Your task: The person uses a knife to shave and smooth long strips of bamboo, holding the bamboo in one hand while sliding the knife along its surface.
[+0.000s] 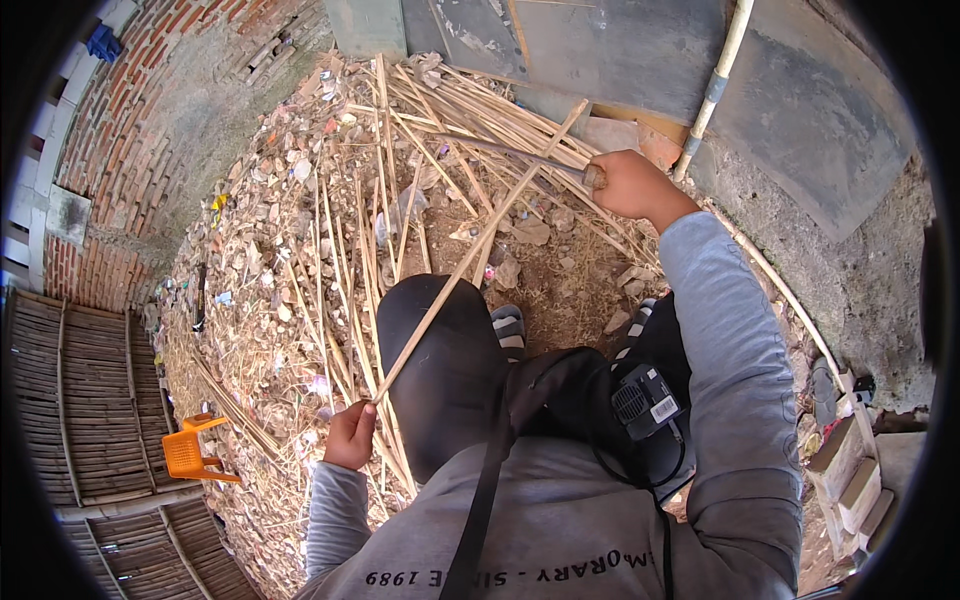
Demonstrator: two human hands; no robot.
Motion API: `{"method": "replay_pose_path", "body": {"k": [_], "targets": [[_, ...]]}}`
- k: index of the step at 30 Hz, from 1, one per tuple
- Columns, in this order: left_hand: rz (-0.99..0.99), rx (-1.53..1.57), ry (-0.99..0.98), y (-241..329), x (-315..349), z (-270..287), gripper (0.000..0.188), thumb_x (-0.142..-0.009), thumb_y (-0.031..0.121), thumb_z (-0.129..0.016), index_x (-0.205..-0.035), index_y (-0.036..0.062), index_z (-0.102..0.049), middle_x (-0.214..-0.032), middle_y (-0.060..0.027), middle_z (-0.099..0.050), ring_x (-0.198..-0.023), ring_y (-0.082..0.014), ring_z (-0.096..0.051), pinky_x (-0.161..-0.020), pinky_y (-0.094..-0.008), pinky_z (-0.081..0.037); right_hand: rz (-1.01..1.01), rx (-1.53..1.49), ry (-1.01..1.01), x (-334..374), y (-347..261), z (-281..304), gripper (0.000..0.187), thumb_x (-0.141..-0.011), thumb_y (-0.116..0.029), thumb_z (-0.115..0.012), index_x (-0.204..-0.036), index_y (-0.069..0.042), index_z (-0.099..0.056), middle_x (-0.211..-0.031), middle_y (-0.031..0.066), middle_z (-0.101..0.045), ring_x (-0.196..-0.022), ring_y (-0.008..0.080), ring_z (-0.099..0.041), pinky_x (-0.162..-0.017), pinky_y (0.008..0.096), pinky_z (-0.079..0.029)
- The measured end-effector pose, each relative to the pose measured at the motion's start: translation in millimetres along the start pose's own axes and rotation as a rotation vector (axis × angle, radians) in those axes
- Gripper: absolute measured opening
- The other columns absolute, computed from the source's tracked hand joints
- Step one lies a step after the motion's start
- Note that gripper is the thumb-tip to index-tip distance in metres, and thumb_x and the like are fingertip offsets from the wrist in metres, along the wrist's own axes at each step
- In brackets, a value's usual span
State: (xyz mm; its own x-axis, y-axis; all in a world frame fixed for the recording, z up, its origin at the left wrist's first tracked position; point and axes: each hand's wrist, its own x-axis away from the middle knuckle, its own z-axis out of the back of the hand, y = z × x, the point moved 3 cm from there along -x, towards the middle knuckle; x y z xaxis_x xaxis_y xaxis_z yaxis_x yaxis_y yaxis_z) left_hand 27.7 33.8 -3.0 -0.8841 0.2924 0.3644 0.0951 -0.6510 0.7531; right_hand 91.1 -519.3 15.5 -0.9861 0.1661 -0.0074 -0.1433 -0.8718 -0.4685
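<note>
Tan and slender, a long strip [480,248] slants from the left hand [350,436] up toward the right hand [630,188], passing over the left knee [445,400]; whether it rests on the dark trouser cloth is hard to tell. The left hand pinches the strip's near end at the thumb, its other fingers curled and mostly hidden. The right hand is wrapped around the handle of a long knife [500,148], so only a stub of that handle shows beside the fist. From there the slim, slightly curved blade reaches leftward and crosses the strip just short of its far end (contact at the crossing cannot be made out). Its tip blends into the pile of loose strips [480,105] beyond both hands. More strips [323,250] lie ahead of the left hand on littered ground, some running out of sight behind the knee. Below the right hand, striped footwear [508,330] is partly covered by the legs, and a black device [645,400] sits on the lap, its cable disappearing against dark cloth.
</note>
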Motion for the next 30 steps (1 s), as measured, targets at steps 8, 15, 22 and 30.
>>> {"method": "replay_pose_path", "body": {"k": [8,15,22,30], "targets": [[-0.239,-0.449,0.359,8.1,10.2,-24.3,0.039,-0.100,0.030,-0.057,-0.073,0.0025,-0.054,-0.056,-0.0191,-0.052,-0.047,-0.0363,-0.052,-0.048,-0.0436,-0.039,0.277,0.072,-0.182,7.4,-42.0,-11.9,0.033,-0.074,-0.020,-0.074,-0.102,-0.003,-0.070,-0.093,0.0222,-0.070,-0.092,0.0411,-0.067,-0.082,0.0476,-0.053],[-0.341,-0.612,0.443,20.0,-1.5,-25.9,0.034,-0.097,0.029,-0.061,-0.076,0.0042,-0.054,-0.062,-0.0204,-0.057,-0.054,-0.0427,-0.058,-0.050,-0.0499,-0.043,0.061,-0.044,-0.122,2.9,4.8,-12.2,0.038,-0.074,-0.015,-0.071,-0.110,-0.007,-0.071,-0.099,0.0199,-0.071,-0.093,0.0394,-0.068,-0.082,0.0463,-0.054],[-0.330,-0.540,0.437,6.8,2.4,-20.9,0.035,-0.099,0.028,-0.059,-0.075,0.0031,-0.053,-0.060,-0.0214,-0.055,-0.054,-0.0429,-0.056,-0.051,-0.0491,-0.042,0.342,0.145,-0.157,2.2,-53.6,-19.1,0.035,-0.074,-0.021,-0.074,-0.103,-0.004,-0.069,-0.090,0.0219,-0.069,-0.091,0.0419,-0.066,-0.079,0.0491,-0.052],[-0.305,-0.427,0.278,11.5,-8.1,-11.2,0.040,-0.103,0.027,-0.054,-0.073,0.0010,-0.051,-0.056,-0.0177,-0.050,-0.048,-0.0343,-0.050,-0.050,-0.0437,-0.038,0.128,-0.022,0.014,-0.8,-16.9,-9.7,0.034,-0.076,-0.022,-0.073,-0.108,-0.009,-0.071,-0.093,0.0196,-0.070,-0.092,0.0416,-0.066,-0.081,0.0485,-0.053]]}}
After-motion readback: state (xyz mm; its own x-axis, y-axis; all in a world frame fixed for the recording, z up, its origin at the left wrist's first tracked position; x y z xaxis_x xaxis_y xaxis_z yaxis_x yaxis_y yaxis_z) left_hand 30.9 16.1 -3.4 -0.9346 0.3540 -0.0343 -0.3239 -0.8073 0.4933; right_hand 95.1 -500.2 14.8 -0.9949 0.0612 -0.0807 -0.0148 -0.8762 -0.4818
